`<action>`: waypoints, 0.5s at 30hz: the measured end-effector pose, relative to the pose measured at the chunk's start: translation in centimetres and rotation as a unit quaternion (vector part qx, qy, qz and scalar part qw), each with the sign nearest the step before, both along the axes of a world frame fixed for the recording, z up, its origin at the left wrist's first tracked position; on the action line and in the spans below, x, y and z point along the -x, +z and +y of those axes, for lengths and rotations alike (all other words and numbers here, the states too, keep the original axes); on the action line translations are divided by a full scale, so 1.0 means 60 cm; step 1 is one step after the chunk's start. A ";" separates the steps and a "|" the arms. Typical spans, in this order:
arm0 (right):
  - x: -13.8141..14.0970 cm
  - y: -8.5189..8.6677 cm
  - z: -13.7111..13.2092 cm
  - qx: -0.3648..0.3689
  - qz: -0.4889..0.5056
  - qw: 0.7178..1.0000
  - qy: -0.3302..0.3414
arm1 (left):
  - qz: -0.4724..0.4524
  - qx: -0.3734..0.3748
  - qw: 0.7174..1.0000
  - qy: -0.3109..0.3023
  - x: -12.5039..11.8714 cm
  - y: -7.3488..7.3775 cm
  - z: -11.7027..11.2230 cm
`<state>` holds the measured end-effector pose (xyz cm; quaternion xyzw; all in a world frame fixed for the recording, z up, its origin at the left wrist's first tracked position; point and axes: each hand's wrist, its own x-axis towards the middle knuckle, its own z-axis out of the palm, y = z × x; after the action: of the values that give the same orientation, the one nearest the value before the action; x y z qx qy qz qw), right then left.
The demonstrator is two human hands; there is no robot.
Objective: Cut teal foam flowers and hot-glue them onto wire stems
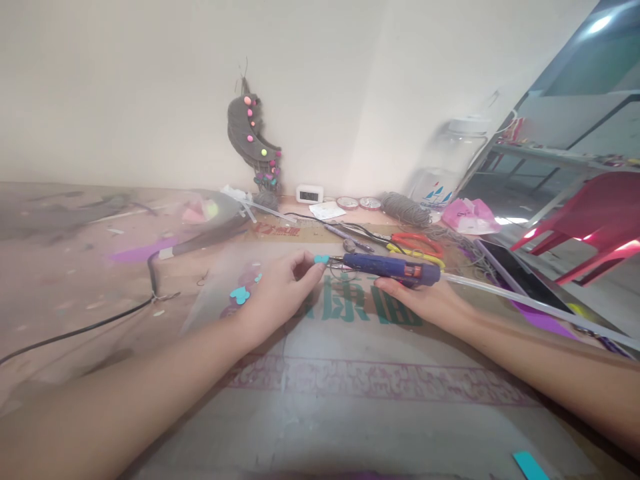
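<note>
The table [125, 283] carries a printed sheet [350, 427], grey yarn [405, 209] and black cable [100, 325].

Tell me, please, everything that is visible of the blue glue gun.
The glue gun is dark blue, apparently plastic, with an orange patch near its rear and a thin nozzle. A long translucent stick extends from its back. The right hand holds it roughly level, nozzle toward the teal piece in the left hand; whether nozzle and piece touch is unclear.

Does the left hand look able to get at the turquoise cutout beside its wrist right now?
Probably not immediately: the left hand is pinching a small turquoise piece at the tip of the blue glue gun. Nothing visible covers the turquoise cutout, though, so the way looks free.
</note>
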<state>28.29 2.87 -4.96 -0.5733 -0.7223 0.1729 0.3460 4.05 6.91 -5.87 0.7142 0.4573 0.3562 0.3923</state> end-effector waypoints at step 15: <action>0.005 0.004 -0.001 0.012 0.028 0.999 0.014 | -0.003 0.006 1.000 -0.020 -0.001 0.000 -0.001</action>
<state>27.99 2.82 -4.70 -0.5620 -0.7185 0.2022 0.3564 4.09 6.85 -5.88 0.7196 0.4438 0.3480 0.4051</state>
